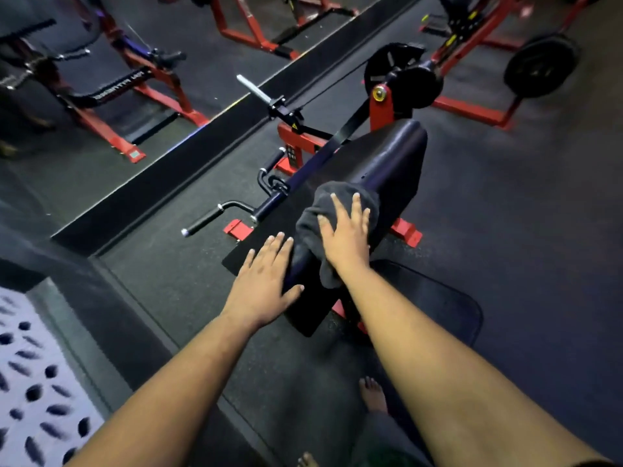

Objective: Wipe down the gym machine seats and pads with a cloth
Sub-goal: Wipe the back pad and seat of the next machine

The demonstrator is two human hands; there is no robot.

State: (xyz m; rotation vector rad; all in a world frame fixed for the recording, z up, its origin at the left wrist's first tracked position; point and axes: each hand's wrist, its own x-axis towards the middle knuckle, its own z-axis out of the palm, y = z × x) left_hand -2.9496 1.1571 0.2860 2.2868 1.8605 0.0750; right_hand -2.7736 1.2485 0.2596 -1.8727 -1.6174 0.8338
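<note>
A black padded arm rest (387, 156) on a red-framed curl machine slopes away from me in the middle of the view. A dark grey cloth (313, 220) lies draped over the pad's near ridge. My right hand (347, 230) presses flat on the cloth with fingers spread. My left hand (266, 281) rests flat on the pad's near left side, fingers straight, thumb lying on the ridge just below the cloth. A black seat (438, 298) shows below the pad at right, partly hidden by my right forearm.
The machine's curl bar with black grips (215, 217) juts out left of the pad. Red machine frames (111, 129) stand at the back left. A loaded weight plate (542, 65) sits at the upper right. My bare foot (372, 396) stands on the black rubber floor.
</note>
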